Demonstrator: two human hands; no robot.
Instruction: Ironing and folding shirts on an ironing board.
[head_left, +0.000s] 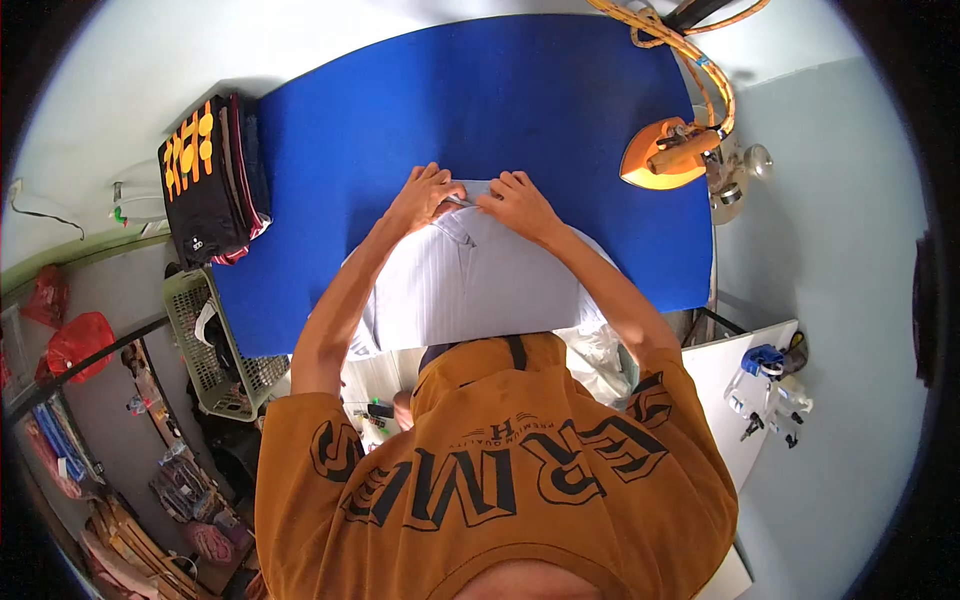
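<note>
A pale grey striped shirt (517, 277) lies on the blue ironing surface (480, 90) in front of me, its lower part hanging over the near edge. Its collar (474, 189) is at the far end. My left hand (424, 196) grips the collar's left side with curled fingers. On the collar's other side, my right hand (519, 202) pinches the fabric. Between them the collar cloth is partly hidden by my fingers. An orange iron (646, 161) with a wooden handle rests to the right, apart from both hands.
A stack of folded clothes (202, 180) stands at the surface's left edge. Below it is a green plastic basket (187, 300) with dark items inside. The iron's orange hose (709, 67) arches down from the upper right. Spray guns or similar tools (772, 397) are at the right.
</note>
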